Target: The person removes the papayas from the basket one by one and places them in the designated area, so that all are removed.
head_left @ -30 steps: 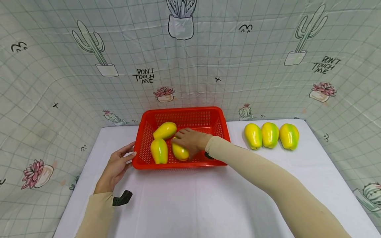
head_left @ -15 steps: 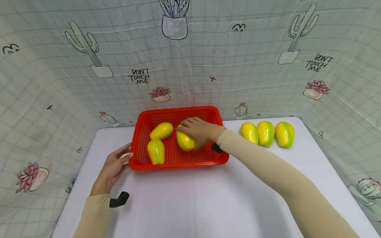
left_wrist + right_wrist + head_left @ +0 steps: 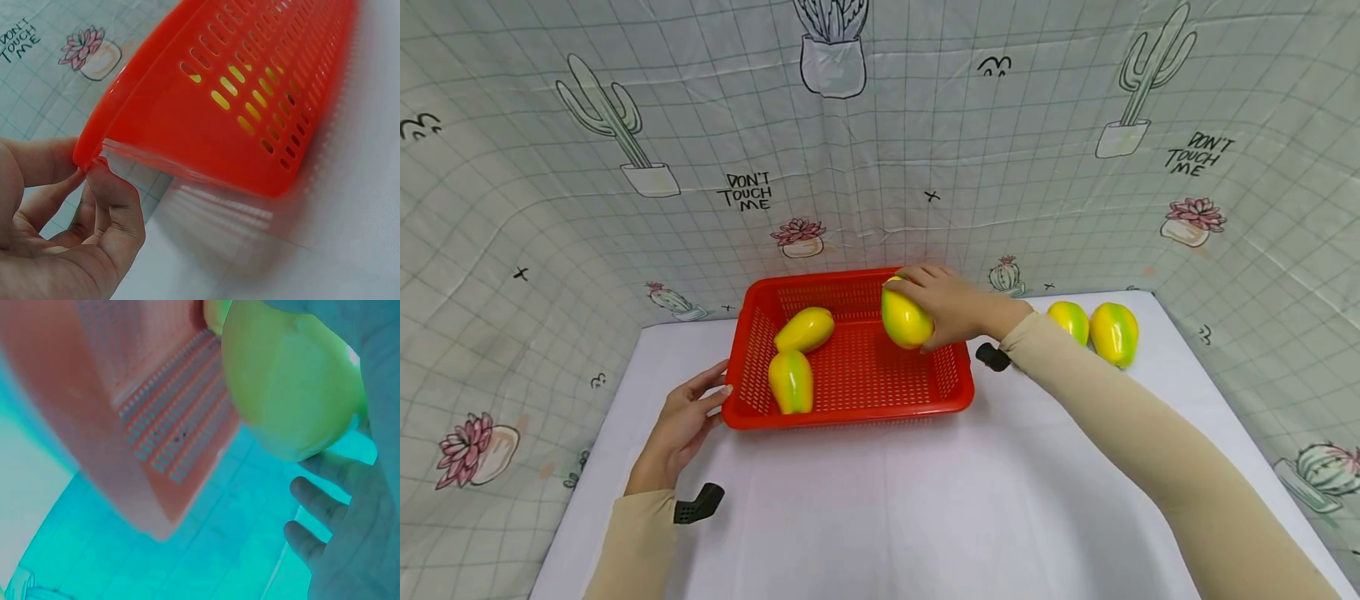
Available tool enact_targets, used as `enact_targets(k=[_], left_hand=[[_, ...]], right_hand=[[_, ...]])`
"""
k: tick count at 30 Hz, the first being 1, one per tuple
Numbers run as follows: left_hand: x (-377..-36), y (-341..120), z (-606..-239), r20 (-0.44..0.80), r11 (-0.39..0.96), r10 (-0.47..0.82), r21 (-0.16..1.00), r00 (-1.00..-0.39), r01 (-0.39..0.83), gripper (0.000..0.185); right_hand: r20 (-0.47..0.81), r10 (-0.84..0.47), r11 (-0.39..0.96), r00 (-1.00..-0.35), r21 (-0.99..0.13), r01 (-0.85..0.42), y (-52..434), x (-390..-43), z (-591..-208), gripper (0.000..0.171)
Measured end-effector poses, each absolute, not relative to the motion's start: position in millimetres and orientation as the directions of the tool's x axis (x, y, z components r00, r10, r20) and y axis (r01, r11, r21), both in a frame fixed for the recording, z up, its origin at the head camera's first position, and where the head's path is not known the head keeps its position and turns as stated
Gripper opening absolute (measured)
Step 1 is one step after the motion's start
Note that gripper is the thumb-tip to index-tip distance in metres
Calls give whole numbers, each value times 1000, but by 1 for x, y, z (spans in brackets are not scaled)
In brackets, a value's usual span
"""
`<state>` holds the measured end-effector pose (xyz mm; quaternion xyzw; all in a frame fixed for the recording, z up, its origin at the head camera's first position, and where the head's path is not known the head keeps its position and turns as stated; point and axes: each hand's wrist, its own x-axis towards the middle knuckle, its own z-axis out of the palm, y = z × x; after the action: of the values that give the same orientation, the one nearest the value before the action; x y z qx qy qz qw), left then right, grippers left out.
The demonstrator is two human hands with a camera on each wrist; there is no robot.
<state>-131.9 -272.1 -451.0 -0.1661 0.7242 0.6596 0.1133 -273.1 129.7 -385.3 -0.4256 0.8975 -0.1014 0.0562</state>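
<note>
"DON'T TOUCH ME" printed twice on backdrop cloth, left and right, beside cactus drawings

One red basket, five yellow-green papayas in view, two hands, and one white table.

The right hand reached forward with its arm outstretched, fingers curled in a grip. The left hand lay low, fingers nearly straight.
</note>
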Motion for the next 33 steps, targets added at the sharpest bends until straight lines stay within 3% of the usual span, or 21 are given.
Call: enact_targets(k=[14,33], left_hand=[[-131,-272,-450,-387,82,-92,915,-918,-394,60],[-132,-274,-449,-375,62,-63,923,-925,-379,60]], right_hand=[[95,-729,652,-678,-209,-729,182,-263,-373,101],[93,-628,733,-772,-261,-628,248,-247,-378,99]])
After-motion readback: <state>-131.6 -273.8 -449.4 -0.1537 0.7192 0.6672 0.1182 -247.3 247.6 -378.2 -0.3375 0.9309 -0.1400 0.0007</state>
